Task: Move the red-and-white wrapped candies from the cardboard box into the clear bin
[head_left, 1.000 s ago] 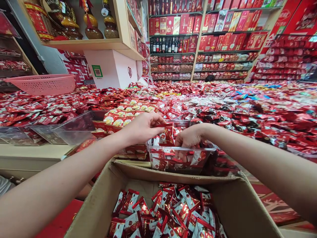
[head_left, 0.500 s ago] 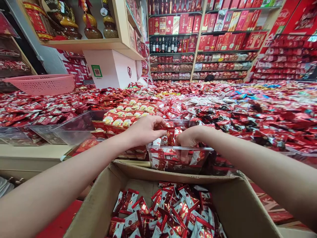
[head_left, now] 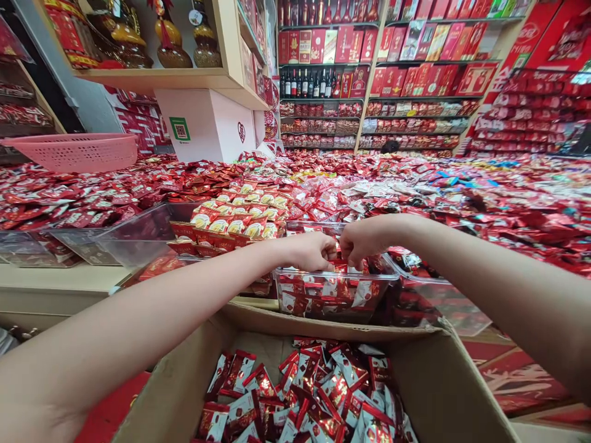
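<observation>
My left hand [head_left: 314, 251] is at a clear plastic bin [head_left: 335, 275], its fingers curled inward just above the packets. Close beside it my right hand [head_left: 362, 239] reaches into the same bin with bent, closed fingers pointing down. Whatever either hand grips is hidden behind the fingers. Small red-and-white wrapped candies [head_left: 318, 304] show through the bin's front wall. Below and nearer to me stands an open cardboard box [head_left: 443, 375], with a loose heap of matching candies [head_left: 305, 394] at its bottom.
Left of the bin are neat rows of gold-and-red packets [head_left: 235, 224]. A tilted transparent bin [head_left: 133, 237] sits beside them. Candy heaps spread behind and to the right. A pink basket [head_left: 78, 154] rests at the far left, near a white box [head_left: 189, 126] under a wooden shelf.
My left hand has moved right and down, and the red packet seen in its fingers no longer shows. My right hand has risen slightly, drawing its fingers up from deeper in the bin.
</observation>
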Demonstrator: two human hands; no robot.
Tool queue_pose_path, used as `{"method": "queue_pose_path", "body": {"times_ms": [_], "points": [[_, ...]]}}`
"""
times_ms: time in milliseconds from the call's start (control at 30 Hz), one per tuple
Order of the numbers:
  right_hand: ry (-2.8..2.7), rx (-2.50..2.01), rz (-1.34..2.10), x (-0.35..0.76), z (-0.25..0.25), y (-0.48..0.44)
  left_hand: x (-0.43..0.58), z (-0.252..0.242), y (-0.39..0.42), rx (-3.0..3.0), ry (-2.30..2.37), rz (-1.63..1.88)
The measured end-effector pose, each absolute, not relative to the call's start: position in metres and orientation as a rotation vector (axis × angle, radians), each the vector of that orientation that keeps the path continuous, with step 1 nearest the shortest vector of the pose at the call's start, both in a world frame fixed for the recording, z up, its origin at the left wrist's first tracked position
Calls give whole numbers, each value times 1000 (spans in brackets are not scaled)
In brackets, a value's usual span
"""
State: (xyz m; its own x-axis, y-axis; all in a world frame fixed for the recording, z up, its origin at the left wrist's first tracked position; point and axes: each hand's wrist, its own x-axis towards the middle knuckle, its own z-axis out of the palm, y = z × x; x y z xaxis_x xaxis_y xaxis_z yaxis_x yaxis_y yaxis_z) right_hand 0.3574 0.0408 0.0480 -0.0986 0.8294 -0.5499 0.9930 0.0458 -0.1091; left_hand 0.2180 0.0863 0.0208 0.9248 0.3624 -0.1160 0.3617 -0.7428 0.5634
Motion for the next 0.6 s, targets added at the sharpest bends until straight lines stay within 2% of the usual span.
{"method": "queue_pose_path", "body": {"times_ms": [167,367,600], "points": [[2023,1867,-673,354,50,33,222,21,88,2488,480,-68],[2078,1847,-978,358,45,32,219,18,92,2396,442,-121],[2163,1913,-945,365,39,32,217,17,101,2349,414,-311]]}}
